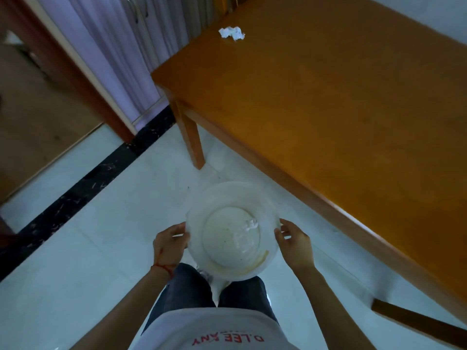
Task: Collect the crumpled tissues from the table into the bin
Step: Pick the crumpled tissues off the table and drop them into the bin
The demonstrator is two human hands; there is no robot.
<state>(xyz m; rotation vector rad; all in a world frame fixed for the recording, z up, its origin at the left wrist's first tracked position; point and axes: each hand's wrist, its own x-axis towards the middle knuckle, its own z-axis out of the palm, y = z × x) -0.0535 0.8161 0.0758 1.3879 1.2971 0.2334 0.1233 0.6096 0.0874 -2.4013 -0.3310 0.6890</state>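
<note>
Head view: left hand (pixel 169 245) and right hand (pixel 295 245) clasp opposite sides of the white bin's (pixel 194 223) rim, above the pale floor (pixel 101 236). A small white wad inside, probably tissue (pixel 251 224). One crumpled tissue (pixel 232 33) lies near the tabletop's (pixel 316 109) far left edge.

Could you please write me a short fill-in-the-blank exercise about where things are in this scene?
1. Both hands, the left hand and the right hand, are at the rim of the white ____.
2. One crumpled tissue lies on the orange ____.
3. The bin is over the ____, not on the table.
4. A red ____ is tied around the left wrist.

Missing words: bin; table; floor; string
</note>
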